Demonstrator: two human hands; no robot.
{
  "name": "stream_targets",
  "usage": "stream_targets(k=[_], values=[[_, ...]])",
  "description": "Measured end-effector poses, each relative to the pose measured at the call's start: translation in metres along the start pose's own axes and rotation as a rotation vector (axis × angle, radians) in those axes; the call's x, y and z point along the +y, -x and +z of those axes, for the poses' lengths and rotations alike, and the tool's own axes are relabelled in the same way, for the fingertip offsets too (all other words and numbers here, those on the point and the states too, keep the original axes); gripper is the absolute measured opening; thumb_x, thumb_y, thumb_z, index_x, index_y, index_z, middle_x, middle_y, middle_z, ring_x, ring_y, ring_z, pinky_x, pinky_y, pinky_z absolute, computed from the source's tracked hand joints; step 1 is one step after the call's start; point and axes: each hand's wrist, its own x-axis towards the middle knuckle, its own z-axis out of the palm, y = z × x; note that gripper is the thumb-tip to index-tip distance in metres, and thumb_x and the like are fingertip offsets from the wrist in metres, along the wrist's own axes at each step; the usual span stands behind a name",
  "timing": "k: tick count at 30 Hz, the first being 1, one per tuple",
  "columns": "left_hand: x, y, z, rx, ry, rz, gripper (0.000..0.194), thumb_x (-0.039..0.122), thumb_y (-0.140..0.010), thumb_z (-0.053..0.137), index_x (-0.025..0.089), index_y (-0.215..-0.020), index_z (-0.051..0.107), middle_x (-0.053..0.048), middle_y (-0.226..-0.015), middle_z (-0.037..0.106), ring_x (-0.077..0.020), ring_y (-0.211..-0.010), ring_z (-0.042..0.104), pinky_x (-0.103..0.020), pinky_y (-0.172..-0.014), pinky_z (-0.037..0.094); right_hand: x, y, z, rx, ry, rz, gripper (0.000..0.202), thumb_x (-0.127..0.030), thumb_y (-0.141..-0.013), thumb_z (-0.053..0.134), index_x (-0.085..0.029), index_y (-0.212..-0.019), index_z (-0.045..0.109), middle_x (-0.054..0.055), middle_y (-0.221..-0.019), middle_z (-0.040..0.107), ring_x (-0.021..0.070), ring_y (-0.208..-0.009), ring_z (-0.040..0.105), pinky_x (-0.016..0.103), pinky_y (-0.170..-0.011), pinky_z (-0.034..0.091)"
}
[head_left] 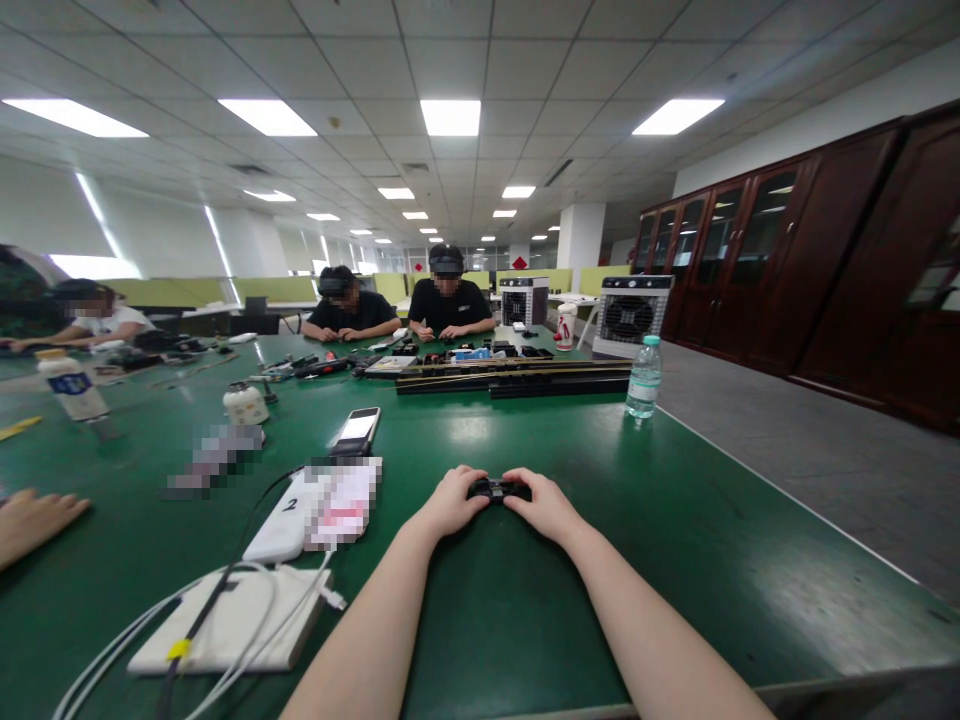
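A small black part [496, 490], with some grey detail at its middle, is held between my two hands just above or on the green table [517, 610]; I cannot tell which. My left hand [454, 499] closes on its left end with thumb and fingers. On the opposite end, my right hand [546, 505] grips it the same way. What kind of part it is does not show, since my fingers cover both ends.
Left of my arms lie a white power bank [281, 520], a white box [232, 615] with cables, and a phone [358, 428]. Black rails [555, 382] lie beyond, with a water bottle [644, 380] beside them. Another person's hand [41, 525] rests at far left.
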Motion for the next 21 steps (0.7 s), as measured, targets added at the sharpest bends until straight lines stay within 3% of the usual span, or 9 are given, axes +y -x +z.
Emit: stream_targets(k=[21], values=[[0.0017, -0.0002, -0.0024, -0.047, -0.061, -0.041, 0.039, 0.03, -0.083, 0.055, 0.021, -0.12, 0.061, -0.01, -0.123, 0.064, -0.0283, -0.115, 0.057, -0.038, -0.101, 0.041, 0.0075, -0.0028, 0.0033, -0.005, -0.026, 0.003, 0.026, -0.023, -0.076, 0.062, -0.026, -0.101, 0.067, 0.003, -0.101, 0.071, 0.0211, -0.098, 0.064, 0.037, -0.092, 0.047]])
